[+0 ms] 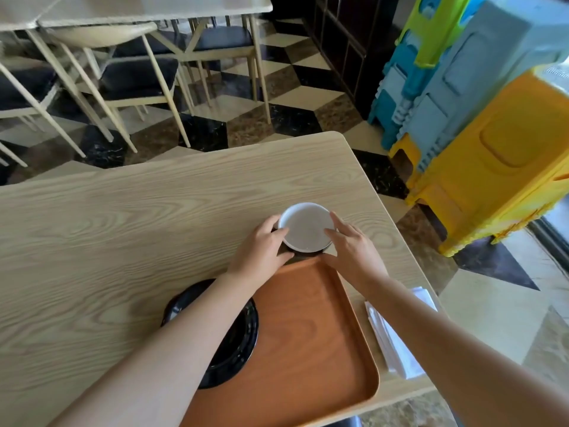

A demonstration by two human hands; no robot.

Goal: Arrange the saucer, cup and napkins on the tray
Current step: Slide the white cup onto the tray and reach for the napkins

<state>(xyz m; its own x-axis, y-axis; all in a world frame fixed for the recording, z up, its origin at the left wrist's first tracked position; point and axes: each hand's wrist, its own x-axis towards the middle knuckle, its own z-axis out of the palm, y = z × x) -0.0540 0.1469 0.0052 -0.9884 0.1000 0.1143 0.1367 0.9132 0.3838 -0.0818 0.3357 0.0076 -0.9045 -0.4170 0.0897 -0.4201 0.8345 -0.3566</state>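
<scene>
A cup (308, 228), white inside and dark outside, stands on the wooden table just beyond the far edge of the orange-brown tray (308, 328). My left hand (261, 251) wraps its left side, thumb on the rim. My right hand (354, 254) touches its right side with fingers spread. A glossy black saucer (237, 349) lies on the tray's left part, half hidden under my left forearm. White napkins (397, 337) are stacked on the table right of the tray, partly hidden by my right forearm.
The light wood table (123, 229) ends close on the right, where its edge (409, 241) drops to a patterned floor. Stacked plastic stools (492, 143) in yellow, blue and green stand to the right. Chairs and another table (138, 72) are behind.
</scene>
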